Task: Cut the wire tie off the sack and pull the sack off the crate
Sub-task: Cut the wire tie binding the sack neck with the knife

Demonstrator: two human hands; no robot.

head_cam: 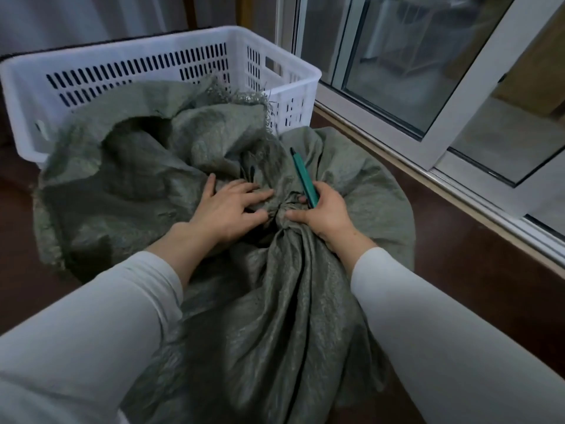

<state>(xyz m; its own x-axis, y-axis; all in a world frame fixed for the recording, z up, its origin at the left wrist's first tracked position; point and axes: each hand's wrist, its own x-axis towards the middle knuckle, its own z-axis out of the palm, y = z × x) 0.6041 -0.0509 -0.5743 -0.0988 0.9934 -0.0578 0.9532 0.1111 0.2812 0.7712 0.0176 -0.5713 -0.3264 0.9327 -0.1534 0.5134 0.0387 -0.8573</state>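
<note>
A grey-green woven sack (293,301) fills the middle of the view, bunched into a tight neck (279,209) between my hands. My left hand (227,209) presses flat on the cloth just left of the neck, fingers spread. My right hand (324,212) grips the neck from the right and holds a teal-handled cutter (302,175), whose handle points up and away. The wire tie is hidden in the folds. Whatever the tied sack covers is hidden.
A white slotted plastic crate (159,56) stands behind, with another loose sack (128,179) draped from it to the dark brown floor (474,270). A sliding window frame (443,123) and its sill run along the right.
</note>
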